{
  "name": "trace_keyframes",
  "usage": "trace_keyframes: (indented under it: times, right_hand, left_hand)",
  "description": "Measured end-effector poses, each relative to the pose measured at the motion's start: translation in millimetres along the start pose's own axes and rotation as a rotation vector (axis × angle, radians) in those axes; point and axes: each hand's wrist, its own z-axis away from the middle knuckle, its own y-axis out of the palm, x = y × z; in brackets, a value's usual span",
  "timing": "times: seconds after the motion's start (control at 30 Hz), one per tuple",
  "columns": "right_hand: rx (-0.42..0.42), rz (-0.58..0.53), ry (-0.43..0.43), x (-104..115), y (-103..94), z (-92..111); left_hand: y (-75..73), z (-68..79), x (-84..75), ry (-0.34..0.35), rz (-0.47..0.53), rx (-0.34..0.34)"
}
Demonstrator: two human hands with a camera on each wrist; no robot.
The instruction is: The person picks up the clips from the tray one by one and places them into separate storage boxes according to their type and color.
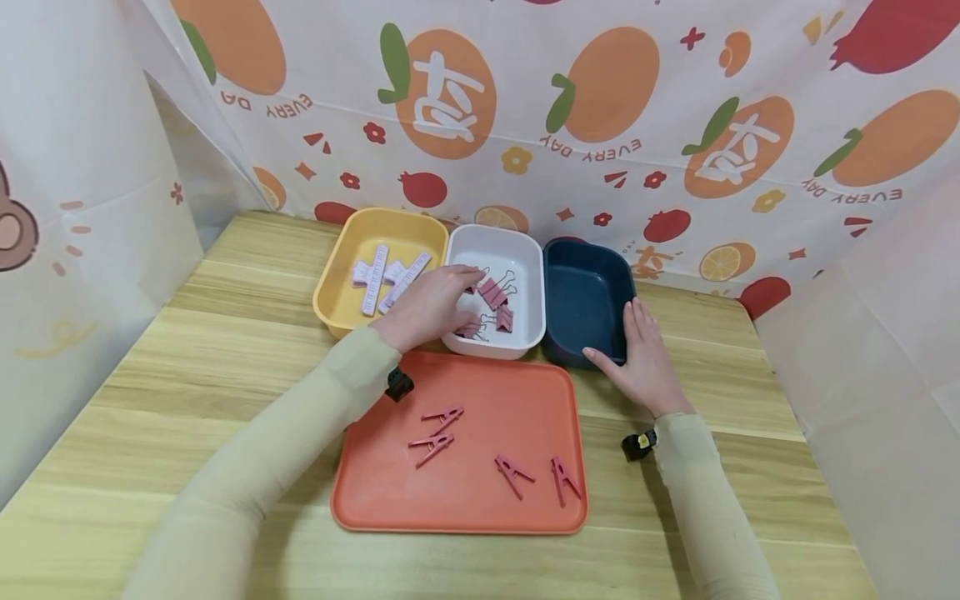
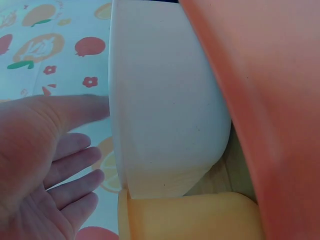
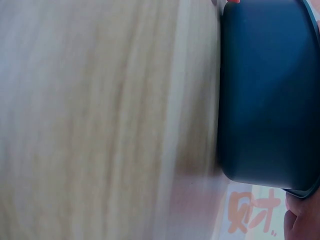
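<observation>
My left hand [image 1: 427, 310] reaches over the white bin [image 1: 491, 348], its fingers loosely extended and nothing visible in its grasp. Inside that bin lie several pink binder clips [image 1: 493, 292] with wire handles, partly covered by the hand. In the left wrist view, the left hand [image 2: 60, 160] has its thumb at the bin's rim. My right hand [image 1: 647, 367] rests at the near right corner of the dark blue bin [image 1: 585, 292], fingers straight along the side rim and thumb at the front rim. In the right wrist view only part of the right hand [image 3: 303, 220] shows.
A yellow bin [image 1: 330, 287] holding lilac printed clips [image 1: 375, 279] adjoins the white bin on the left. In front of the bins is an orange tray [image 1: 457, 500] with several pink clothespins [image 1: 513, 473]. A fruit-patterned cloth [image 1: 517, 100] hangs behind the wooden table [image 1: 195, 350].
</observation>
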Motion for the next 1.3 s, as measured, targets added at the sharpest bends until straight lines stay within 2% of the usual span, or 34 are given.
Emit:
trace_keyframes:
  times: [0.17, 0.4, 0.7, 0.8, 1.3]
  right_hand:
    - [0.004, 0.005, 0.001, 1, -0.5, 0]
    - [0.011, -0.008, 0.004, 2, -3.9, 2]
    - [0.007, -0.003, 0.004, 2, -3.5, 1]
    - [0.004, -0.002, 0.002, 2, -3.0, 1]
    - [0.000, 0.004, -0.003, 2, -2.1, 1]
  left_hand:
    - [-0.1, 7.4, 1.3, 0.010, 0.019, -0.016]
    - [-2.7, 17.2, 0.4, 0.073, 0.018, -0.045]
    - [-6.3, 32.4, -9.8, 0.144, 0.015, -0.103]
    - [-5.6, 38.5, -14.1, 0.150, 0.014, -0.114]
    - [-2.2, 68.9, -29.8, 0.145, 0.015, -0.059]
